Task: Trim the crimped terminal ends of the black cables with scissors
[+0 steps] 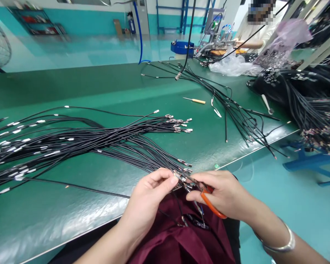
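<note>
My left hand (154, 189) pinches a black cable close to its metal end, at the front edge of the table. Around its fingertips lie the metal terminals (185, 179) of several other cables. My right hand (222, 192) is closed on scissors with orange handles (213, 205), their dark blades pointing left toward the cable end. The exact spot where the blades meet the cable is partly hidden by the fingers. A large bundle of black cables (107, 137) with white tags stretches left across the green table. Over my lap, a few cable ends hang against dark red cloth (178, 242).
Farther right on the green table (99, 88) lie an awl with a yellow handle (198, 101), a second cable bunch (222, 95) and a white tool (267, 104). Black cables (297, 95) pile over a blue stool (308, 161). A person (253, 29) sits behind plastic bags (233, 64).
</note>
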Demonstrator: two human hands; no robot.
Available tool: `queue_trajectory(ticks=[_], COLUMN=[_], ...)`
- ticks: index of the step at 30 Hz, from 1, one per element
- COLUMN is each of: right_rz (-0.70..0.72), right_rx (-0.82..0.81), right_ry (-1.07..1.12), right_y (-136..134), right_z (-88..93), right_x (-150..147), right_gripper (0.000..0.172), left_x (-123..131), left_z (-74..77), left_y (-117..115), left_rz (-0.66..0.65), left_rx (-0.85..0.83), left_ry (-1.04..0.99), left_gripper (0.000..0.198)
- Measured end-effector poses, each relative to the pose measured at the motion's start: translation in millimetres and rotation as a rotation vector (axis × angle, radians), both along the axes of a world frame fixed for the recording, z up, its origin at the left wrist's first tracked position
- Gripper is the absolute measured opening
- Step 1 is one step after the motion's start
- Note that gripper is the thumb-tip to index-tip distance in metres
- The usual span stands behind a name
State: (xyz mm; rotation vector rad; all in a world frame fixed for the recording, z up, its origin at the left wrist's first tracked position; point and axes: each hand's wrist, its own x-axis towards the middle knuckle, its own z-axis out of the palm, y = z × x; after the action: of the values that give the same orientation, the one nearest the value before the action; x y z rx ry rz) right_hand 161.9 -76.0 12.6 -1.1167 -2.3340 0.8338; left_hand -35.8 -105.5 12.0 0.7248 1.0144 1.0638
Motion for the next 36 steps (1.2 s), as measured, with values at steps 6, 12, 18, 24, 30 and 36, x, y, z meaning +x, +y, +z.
queue_trajectory(ticks=[6,12,18,24,30,36], right_rz=[0.071,0.087,0.095,0.099,0.095,0.096], right_rx=[0.178,0.239,0.282,0.274,0.301,0.333], right_ry=[-0.028,-0.087,-0.099,-0.124,-0.158,-0.239], right_y=[1.2,2.2,1.9,1.3,0.3,-0.5], right_z=[-2.6,-2.4,-1.5,-2.0,-2.2,-1.1], right_x=[-3.9,-3.6,-4.7,-5.2,-5.9,-5.4], right_gripper=[0.024,0.026,0.029,0.028,0.026,0.028], left_x=[-5.3,-9.3,-8.2,-10.2,-9.2,-7.0], left_z=[-7.1,-6.7,-6.4,-8.5,-11.4,-5.2], left_y=[-2.0,-0.6,1.0,0.3,0.8,1.4], left_rz=[-0.016,-0.024,-0.031,-0.032,-0.012,0.010], left_rx=[0.071,0.087,0.096,0.112,0.117,0.129], left_ry=[0.109,0.150,0.144,0.129,0.124,0.180], left_gripper=[0.009,0.008,0.008,0.008,0.008,0.010])
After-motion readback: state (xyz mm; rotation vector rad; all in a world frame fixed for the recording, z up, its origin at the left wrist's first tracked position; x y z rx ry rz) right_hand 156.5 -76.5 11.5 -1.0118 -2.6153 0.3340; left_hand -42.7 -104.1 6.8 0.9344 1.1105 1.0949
